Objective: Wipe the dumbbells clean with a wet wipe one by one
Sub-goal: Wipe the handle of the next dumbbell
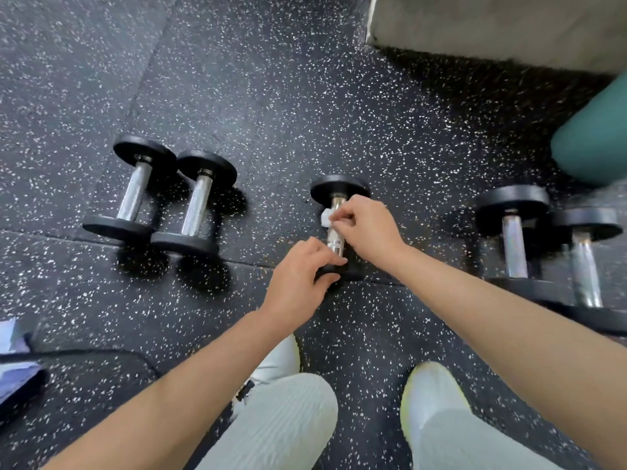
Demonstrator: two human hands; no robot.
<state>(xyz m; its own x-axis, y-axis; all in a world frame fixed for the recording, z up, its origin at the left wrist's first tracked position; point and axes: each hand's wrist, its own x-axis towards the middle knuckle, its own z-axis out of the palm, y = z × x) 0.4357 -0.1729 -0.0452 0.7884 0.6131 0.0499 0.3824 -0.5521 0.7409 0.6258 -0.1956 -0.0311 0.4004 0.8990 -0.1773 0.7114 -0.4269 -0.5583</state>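
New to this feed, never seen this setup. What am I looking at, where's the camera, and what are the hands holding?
No machine here: these are a person's two bare hands, seen from one camera worn on their head, looking down. The speckled floor holds five dumbbells: a left pair, a right pair, and the middle dumbbell being worked on. The left hand grips its near end plate. The right hand pinches a white wet wipe against the metal handle. The teal object at far right I cannot identify.
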